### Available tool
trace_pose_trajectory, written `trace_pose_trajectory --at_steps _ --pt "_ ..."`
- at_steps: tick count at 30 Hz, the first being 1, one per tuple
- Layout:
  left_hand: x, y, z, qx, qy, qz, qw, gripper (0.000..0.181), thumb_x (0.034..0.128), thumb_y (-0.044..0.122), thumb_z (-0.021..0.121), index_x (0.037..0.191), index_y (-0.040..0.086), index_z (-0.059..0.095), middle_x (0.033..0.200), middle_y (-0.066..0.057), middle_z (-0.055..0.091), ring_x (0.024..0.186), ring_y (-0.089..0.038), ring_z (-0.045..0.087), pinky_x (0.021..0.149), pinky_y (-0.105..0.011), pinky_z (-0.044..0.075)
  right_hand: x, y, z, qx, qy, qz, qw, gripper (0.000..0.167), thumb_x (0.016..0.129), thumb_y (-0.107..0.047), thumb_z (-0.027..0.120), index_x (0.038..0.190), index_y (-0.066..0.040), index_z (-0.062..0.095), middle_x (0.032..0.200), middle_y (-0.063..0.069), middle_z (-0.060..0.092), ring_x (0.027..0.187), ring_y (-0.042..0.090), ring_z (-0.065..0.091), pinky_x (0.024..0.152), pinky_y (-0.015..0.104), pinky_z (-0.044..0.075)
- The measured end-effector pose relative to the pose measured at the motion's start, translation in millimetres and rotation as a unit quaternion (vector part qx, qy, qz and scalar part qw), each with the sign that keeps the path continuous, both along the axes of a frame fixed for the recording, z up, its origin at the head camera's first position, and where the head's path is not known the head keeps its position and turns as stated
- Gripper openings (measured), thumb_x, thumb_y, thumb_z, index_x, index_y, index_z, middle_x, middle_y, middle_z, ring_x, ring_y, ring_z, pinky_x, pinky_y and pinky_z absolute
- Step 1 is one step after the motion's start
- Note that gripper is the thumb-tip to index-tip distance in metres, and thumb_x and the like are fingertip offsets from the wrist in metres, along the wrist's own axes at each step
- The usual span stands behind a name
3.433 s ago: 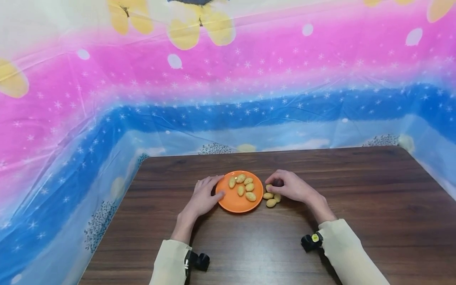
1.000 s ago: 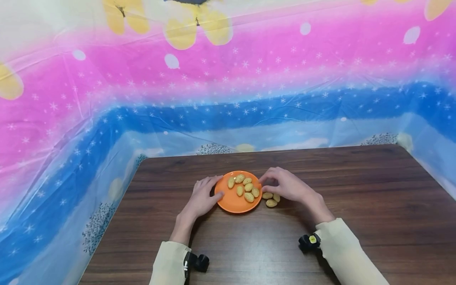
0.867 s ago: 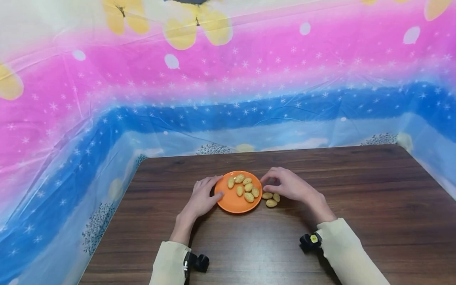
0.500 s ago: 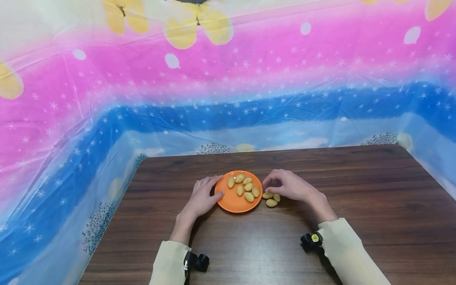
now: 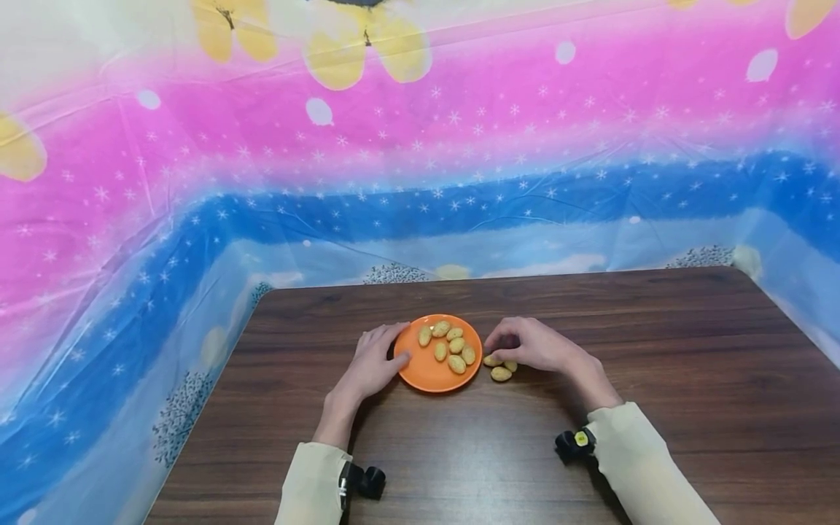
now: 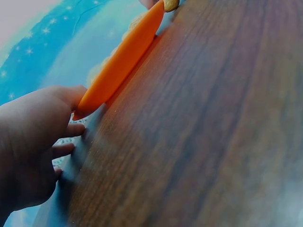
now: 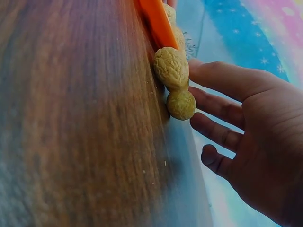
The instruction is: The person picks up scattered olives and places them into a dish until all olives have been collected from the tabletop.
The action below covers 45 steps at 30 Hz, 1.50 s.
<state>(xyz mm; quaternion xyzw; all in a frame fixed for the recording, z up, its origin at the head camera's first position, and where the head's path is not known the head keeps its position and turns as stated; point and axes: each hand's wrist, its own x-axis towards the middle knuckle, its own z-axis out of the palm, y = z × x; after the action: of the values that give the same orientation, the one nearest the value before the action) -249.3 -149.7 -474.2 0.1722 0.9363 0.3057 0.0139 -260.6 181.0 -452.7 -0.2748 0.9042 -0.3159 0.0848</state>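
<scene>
An orange plate [image 5: 429, 378] lies on the table, bearing several yellow-brown, wrinkled oval pieces [image 5: 457, 364] whose exact kind I cannot tell. My left hand [image 5: 375, 364] holds its left rim, the thumb over the edge and the forefinger along the rim farther back. Close to the plate's right side sits a small group of the same pieces [image 5: 501, 374]. My right hand [image 5: 534, 344] is at that group, thumb and forefinger bent down around the piece nearest the plate. In the right wrist view, two wrinkled pieces [image 7: 171, 67] partly cover the fingertips, so contact is unclear.
The dark wooden table [image 5: 433, 452] runs out on both sides of the arms. Behind it hangs a pink and blue printed cloth [image 5: 420, 168]. A small black camera is strapped at each wrist, the left camera [image 5: 372, 483] and the right camera [image 5: 568, 446].
Earlier my right hand carried one piece from the group onto the plate's right part and let it go. Since then it has drawn back right and lowered to the remaining group. My left hand has stayed.
</scene>
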Motion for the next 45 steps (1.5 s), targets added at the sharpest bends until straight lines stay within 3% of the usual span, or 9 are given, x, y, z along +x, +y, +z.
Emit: trace_pose_trajectory --at_steps 18,45 --pt "-0.7 -0.7 1.6 -0.003 0.003 0.002 1.0000 0.057 0.0974 0.032 0.058 0.151 0.022 0.044 0.151 -0.009 0.046 0.144 -0.034 0.032 0.118 -0.057 0.024 -0.1 -0.7 2.8 0.019 -0.022 0.010 0.9995 0.012 0.094 -0.031 0.068 0.105 -0.032 0.074 0.105 -0.013 0.067 0.096 0.008 0.061 0.086 0.034 0.051" --pt "0.8 0.1 1.1 -0.003 -0.001 0.003 1.0000 0.057 0.0974 0.031 0.059 0.151 0.020 0.044 0.152 -0.009 0.046 0.145 -0.033 0.031 0.119 -0.055 0.024 2.4 0.6 6.1 0.002 0.007 0.014 0.9999 0.014 0.095 -0.026 0.068 0.105 -0.030 0.075 0.104 -0.013 0.066 0.094 0.010 0.060 0.083 0.032 0.050"
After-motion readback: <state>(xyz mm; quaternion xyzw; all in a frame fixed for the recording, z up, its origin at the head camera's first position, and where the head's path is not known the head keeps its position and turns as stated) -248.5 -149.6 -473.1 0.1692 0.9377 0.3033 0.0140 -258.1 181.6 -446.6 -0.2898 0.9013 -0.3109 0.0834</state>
